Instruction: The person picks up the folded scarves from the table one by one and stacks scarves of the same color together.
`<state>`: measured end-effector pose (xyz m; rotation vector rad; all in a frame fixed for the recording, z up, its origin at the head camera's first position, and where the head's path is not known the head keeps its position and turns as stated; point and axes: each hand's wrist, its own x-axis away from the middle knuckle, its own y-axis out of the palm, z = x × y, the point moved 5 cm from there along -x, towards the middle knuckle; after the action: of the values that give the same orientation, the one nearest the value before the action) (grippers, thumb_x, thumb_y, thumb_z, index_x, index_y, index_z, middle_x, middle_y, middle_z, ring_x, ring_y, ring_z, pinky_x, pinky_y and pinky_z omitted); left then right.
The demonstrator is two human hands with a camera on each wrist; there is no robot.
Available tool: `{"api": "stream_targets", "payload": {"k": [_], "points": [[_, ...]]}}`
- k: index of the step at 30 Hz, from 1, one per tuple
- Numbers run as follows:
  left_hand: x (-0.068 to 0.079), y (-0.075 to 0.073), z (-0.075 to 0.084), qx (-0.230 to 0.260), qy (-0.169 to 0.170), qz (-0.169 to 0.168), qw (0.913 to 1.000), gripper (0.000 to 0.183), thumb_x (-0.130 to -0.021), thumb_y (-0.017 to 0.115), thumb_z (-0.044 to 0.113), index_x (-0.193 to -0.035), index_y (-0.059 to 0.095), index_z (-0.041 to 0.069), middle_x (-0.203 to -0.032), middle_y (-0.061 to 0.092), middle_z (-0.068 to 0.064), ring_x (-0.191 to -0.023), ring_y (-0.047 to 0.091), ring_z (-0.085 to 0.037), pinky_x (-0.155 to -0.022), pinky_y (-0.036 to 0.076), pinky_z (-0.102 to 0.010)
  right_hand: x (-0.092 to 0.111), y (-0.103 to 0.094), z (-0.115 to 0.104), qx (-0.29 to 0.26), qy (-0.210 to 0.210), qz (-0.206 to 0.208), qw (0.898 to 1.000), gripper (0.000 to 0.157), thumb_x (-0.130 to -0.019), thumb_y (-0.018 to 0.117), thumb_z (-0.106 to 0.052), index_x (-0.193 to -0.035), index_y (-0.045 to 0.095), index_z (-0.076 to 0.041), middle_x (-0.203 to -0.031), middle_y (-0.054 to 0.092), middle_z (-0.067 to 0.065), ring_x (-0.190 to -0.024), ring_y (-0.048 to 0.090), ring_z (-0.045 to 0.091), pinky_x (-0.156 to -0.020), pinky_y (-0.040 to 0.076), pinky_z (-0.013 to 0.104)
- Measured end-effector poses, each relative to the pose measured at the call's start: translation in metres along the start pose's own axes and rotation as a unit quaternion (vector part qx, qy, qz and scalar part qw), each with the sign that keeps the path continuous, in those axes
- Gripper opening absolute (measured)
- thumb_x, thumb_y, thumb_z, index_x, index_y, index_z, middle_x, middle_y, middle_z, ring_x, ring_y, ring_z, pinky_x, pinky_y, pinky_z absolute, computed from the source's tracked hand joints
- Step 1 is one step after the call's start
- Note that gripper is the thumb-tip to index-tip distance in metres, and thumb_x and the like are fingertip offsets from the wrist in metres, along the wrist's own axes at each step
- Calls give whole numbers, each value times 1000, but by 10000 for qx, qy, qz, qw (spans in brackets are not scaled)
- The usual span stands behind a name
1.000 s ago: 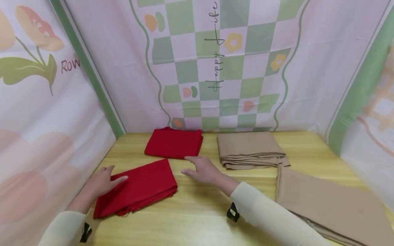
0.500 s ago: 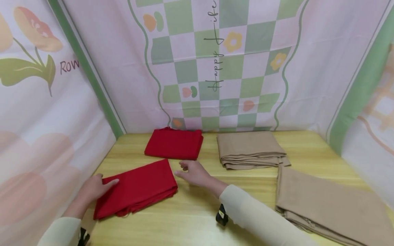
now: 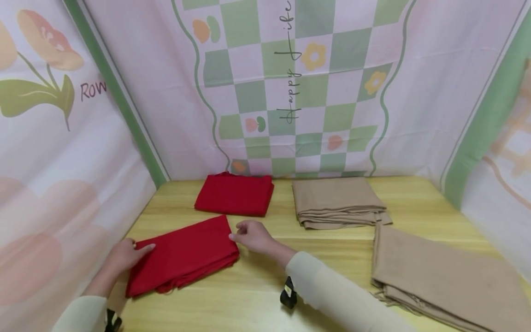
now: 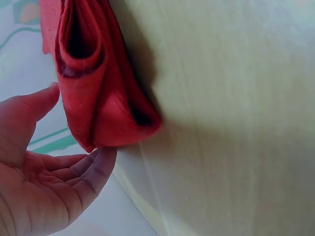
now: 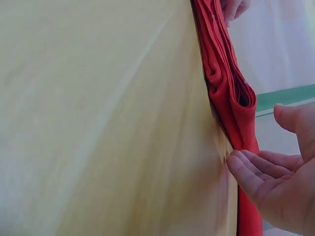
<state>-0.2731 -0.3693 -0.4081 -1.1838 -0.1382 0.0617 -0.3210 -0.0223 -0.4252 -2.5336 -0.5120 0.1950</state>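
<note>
A folded red cloth (image 3: 186,256) lies at a slant on the front left of the table, its layered edge towards me. At its left end is my left hand (image 3: 122,258). In the left wrist view the left fingers (image 4: 96,169) touch the end of the fold, with the thumb apart from them along the upper side. My right hand (image 3: 255,237) is at the cloth's right end. The right wrist view has the right fingertips (image 5: 235,160) against or very close to the fold and the thumb raised off it. Neither hand grips the cloth.
Behind it lies a second folded red cloth (image 3: 234,194). A folded beige cloth (image 3: 338,196) sits at the back right, and a larger beige one (image 3: 448,281) at the front right. Printed fabric (image 3: 274,92) hangs around the wooden table (image 3: 232,304).
My left hand has slid a little left and down to the cloth's left end. The right hand has moved left to its right end. The red cloths stay in place.
</note>
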Motion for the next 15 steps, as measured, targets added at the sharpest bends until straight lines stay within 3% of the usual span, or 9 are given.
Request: {"api": "stream_targets", "payload": {"k": [4, 7, 11, 15], "points": [[0, 0, -2, 118, -18, 46, 9999, 72, -92, 62, 41, -106, 47, -28, -99, 54, -42, -92, 56, -51, -80, 48, -55, -1, 5, 0, -150, 229, 8, 9996, 46, -90, 71, -25, -124, 61, 5, -100, 68, 7, -93, 63, 20, -80, 53, 35], [1, 1, -4, 344, -34, 86, 9994, 62, -92, 63, 37, -98, 53, -24, -87, 58, -33, -82, 57, -44, -73, 50, -48, -2, 9, -1, -300, 320, 5, 9990, 46, -89, 72, -22, -123, 61, 7, -100, 69, 10, -91, 65, 20, -78, 53, 35], [2, 3, -10, 741, -175, 1, 9971, 46, -93, 62, 35, -68, 52, -2, -63, 44, -6, -62, 43, -22, -56, 39, -34, -3, 14, -3, -402, 488, 36, 9980, 45, -89, 73, -21, -122, 61, 7, -103, 69, 12, -93, 65, 21, -79, 53, 35], [1, 8, -18, 1189, -359, -108, 9922, 51, -92, 63, 39, -57, 36, 14, -56, 28, 4, -53, 30, -13, -50, 31, -28, -3, 15, -4, -427, 585, 97, 9973, 44, -88, 73, -20, -121, 62, 7, -105, 68, 12, -95, 63, 22, -80, 53, 37]]}}
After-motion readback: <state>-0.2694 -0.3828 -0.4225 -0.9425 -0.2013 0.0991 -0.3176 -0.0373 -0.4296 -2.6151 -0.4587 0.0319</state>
